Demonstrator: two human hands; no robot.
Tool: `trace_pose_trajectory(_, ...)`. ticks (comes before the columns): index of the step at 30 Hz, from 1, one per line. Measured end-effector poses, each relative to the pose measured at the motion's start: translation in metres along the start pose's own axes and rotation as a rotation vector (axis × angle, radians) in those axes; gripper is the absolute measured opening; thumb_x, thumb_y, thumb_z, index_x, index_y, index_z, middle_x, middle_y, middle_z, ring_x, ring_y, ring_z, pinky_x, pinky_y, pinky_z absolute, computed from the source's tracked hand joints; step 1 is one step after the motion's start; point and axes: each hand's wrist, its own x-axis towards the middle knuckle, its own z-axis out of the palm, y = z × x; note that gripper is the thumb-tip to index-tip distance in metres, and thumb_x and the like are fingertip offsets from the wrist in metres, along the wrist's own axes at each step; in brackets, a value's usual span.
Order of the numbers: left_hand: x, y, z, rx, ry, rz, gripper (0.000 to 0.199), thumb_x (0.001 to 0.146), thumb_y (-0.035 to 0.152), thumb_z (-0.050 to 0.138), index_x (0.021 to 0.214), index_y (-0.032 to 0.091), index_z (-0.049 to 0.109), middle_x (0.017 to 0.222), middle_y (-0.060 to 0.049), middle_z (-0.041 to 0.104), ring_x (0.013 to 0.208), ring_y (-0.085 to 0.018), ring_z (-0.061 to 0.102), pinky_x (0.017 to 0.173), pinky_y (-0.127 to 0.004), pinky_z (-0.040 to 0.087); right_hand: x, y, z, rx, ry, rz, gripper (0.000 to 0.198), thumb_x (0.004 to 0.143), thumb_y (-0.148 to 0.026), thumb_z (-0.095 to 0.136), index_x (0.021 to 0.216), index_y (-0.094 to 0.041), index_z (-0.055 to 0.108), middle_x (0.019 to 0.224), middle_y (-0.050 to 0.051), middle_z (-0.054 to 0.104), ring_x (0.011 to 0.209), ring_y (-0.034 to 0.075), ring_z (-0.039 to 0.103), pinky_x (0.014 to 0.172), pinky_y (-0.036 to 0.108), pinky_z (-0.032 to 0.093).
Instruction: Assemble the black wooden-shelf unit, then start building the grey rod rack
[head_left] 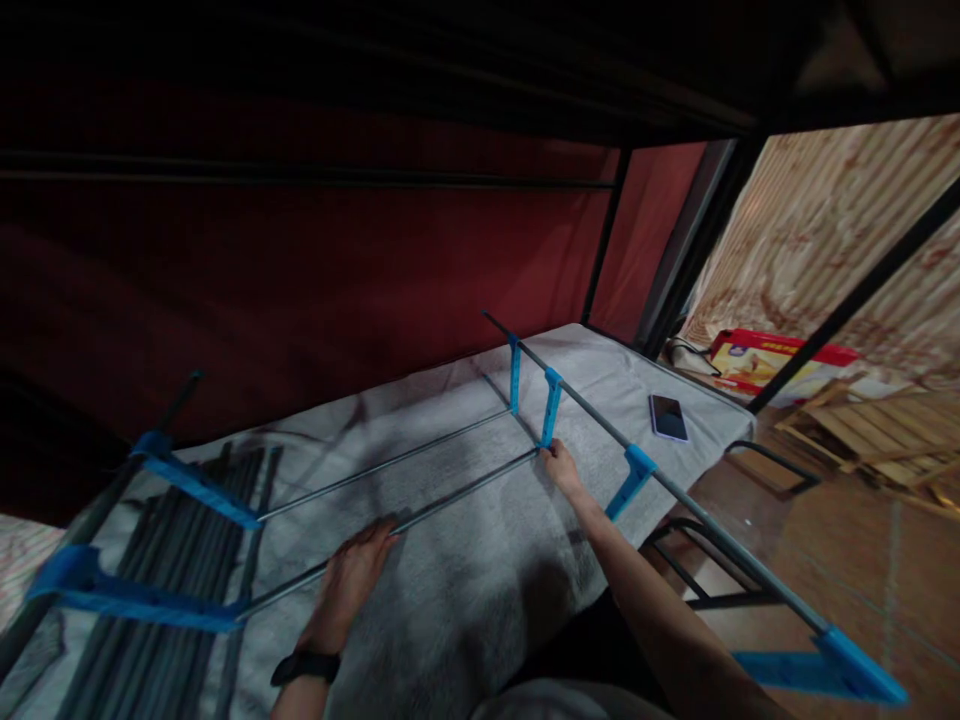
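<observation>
A partly joined frame of grey metal tubes and blue plastic connectors lies on the grey bed cover (435, 640). My left hand (356, 572) has its fingers closed over the nearer cross tube (465, 491); a dark band is on that wrist. At the tube's far end, my right hand (559, 468) grips where it meets a blue connector (552, 405). The farther cross tube (390, 465) runs roughly parallel. A long tube (604, 422) on the right carries several blue connectors. On the left, two connectors (199, 482) hold the other ends of the cross tubes.
Several loose grey tubes (169, 575) lie side by side at the left. A phone (667, 417) rests on the bed near the right edge. Black bed-frame posts (607, 235) and a red wall covering (337, 290) stand behind. Beyond are a red and yellow box (765, 362) and wooden slats (877, 425).
</observation>
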Motion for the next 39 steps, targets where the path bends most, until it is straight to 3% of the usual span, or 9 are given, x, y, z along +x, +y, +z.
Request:
trace_pose_trajectory(4,-0.007,0.009,0.002,-0.002,-0.006,-0.033,0.042,0.100,0.038,0.035,0.123,0.025,0.067,0.119,-0.006,0.074,0.108,-0.023,0.070,0.097,-0.035,0.055,0.011,0.009,-0.002,-0.066,-0.010,0.006,0.031,0.088,-0.031,0.051,0.109,-0.012,0.062,0.099,0.014,0.071,0.091,0.022,0.066,0.079,0.029,0.048)
trace_pose_trajectory(11,-0.009,0.018,-0.002,0.011,-0.077,-0.108,0.042,0.100,0.041,0.037,0.122,0.023,0.068,0.122,-0.006,0.073,0.111,-0.023,0.069,0.097,-0.034,0.054,0.022,0.016,-0.001,-0.130,-0.038,0.007,0.024,0.081,-0.023,0.055,0.097,-0.012,0.069,0.092,0.011,0.072,0.086,0.021,0.065,0.074,0.025,0.046)
trace_pose_trajectory(18,0.000,0.031,0.003,0.084,-0.122,-0.071,0.044,0.103,0.041,0.031,0.116,0.022,0.067,0.110,-0.008,0.076,0.093,-0.021,0.073,0.082,-0.031,0.054,0.020,0.017,0.002,-0.136,-0.029,0.022,0.031,0.085,-0.027,0.048,0.101,-0.014,0.071,0.093,0.011,0.074,0.086,0.021,0.067,0.074,0.026,0.047)
trace_pose_trajectory(26,0.004,0.041,-0.002,0.125,-0.193,-0.096,0.044,0.104,0.039,0.028,0.120,0.021,0.064,0.107,-0.008,0.076,0.094,-0.023,0.073,0.076,-0.031,0.050,0.018,0.016,0.001,-0.163,-0.022,0.047,0.033,0.083,-0.027,0.047,0.102,-0.014,0.071,0.091,0.010,0.074,0.087,0.021,0.067,0.073,0.025,0.047)
trace_pose_trajectory(33,0.004,0.041,-0.002,0.144,-0.235,-0.120,0.046,0.104,0.042,0.027,0.121,0.021,0.065,0.096,-0.009,0.078,0.091,-0.024,0.073,0.076,-0.032,0.049,0.016,0.016,-0.002,-0.167,-0.022,0.068,0.035,0.080,-0.019,0.045,0.101,-0.016,0.072,0.088,0.009,0.074,0.089,0.022,0.068,0.077,0.026,0.049)
trace_pose_trajectory(39,0.004,0.043,-0.004,0.147,-0.235,-0.104,0.048,0.104,0.040,0.024,0.120,0.021,0.066,0.104,-0.009,0.077,0.094,-0.025,0.073,0.077,-0.033,0.049,0.015,0.020,-0.002,-0.168,-0.024,0.070,0.041,0.078,-0.012,0.042,0.108,-0.016,0.071,0.098,0.011,0.074,0.099,0.023,0.067,0.087,0.029,0.049)
